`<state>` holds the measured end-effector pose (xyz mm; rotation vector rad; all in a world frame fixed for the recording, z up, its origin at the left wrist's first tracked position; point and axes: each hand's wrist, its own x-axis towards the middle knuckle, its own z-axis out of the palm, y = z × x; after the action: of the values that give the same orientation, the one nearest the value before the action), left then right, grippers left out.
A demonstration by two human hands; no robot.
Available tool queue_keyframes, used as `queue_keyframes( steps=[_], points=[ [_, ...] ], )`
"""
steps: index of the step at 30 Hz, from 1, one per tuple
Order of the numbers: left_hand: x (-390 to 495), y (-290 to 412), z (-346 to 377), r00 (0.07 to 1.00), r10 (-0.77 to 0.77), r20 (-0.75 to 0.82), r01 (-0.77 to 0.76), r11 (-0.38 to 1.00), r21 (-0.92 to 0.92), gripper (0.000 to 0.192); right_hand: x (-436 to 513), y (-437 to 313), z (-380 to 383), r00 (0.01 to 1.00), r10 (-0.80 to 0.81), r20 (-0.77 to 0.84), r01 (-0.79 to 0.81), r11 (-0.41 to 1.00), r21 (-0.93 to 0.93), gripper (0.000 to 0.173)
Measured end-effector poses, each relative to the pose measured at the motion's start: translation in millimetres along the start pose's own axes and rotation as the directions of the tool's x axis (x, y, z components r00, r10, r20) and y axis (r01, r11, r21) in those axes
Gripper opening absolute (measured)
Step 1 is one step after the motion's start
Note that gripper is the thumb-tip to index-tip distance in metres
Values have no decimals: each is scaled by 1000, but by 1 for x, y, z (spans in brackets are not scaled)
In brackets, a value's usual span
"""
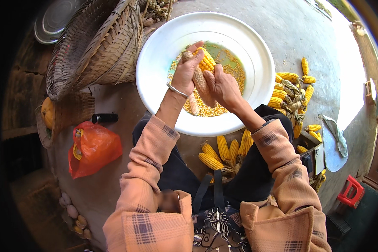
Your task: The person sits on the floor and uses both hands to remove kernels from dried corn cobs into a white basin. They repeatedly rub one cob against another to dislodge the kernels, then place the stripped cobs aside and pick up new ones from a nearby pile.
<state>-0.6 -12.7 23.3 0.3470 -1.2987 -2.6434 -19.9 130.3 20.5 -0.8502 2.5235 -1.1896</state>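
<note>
My left hand (186, 71), with a bracelet at its wrist, grips a partly shelled ear of corn (206, 61) from its far end. A bare corn cob (202, 87) lies slantwise against that ear, between my hands. My right hand (225, 85) closes around the ear's near end, its thumb by the bare cob; its other fingers are mostly hidden. Both hands are above a wide white basin (255, 63) resting between my knees. Loose yellow kernels (208, 108) cover part of its greenish bottom, and another stripped cob (193, 104) lies among them.
Tied ears of corn (278, 94) lie right of the basin; more ears (223, 148) sit between my legs. A woven basket (113, 53) leans at the left. Nearby are an orange plastic bag (94, 148), a black cylinder (105, 118), a phone (319, 159) and a red stool (351, 191).
</note>
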Motion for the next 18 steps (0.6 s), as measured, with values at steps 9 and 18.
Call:
queue_keyframes(
  steps=[9,18],
  points=[
    [-1,-18,3,925,364,-107,-273,835,477,20,-5,-7,-15,907,208,366,-418,548,725,50],
    [-26,25,-9,997,12,-74,-21,992,-128,30,-5,-10,-22,809,120,575,-524,589,615,37]
  ],
)
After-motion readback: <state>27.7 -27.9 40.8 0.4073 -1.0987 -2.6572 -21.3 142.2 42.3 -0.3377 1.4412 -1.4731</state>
